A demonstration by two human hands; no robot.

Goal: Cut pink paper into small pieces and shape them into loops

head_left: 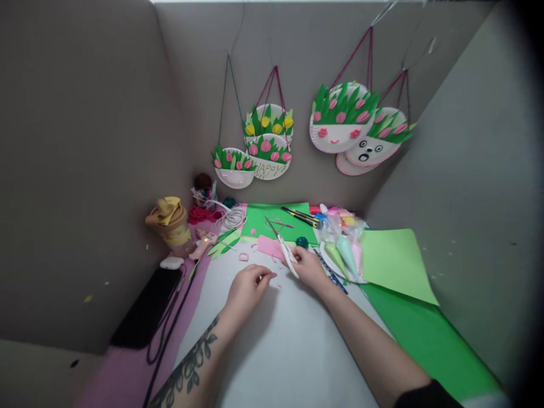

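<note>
My left hand (251, 284), below a tattooed forearm, pinches a small pink paper piece (273, 275) between thumb and fingertips. In my right hand (306, 267) are white-handled scissors (287, 255), their blades pointing up and to the left over the green sheet. The pink piece is just left of the scissors' handles, apart from them. Behind the hands a pink paper strip (270, 246) lies at the edge of the green sheet (255, 218). Pink scraps, among them a small cut-out frame (243, 257), lie on the white surface (272, 351).
Piping bags (346, 255) rest on a plate at the right, beside light green paper (395, 260). Cutters (302, 216) lie behind. At the left are a drink cup (175, 229), glue gun (204, 246), cables and a black phone (147, 309). Decorated paper plates (340, 133) hang on the wall.
</note>
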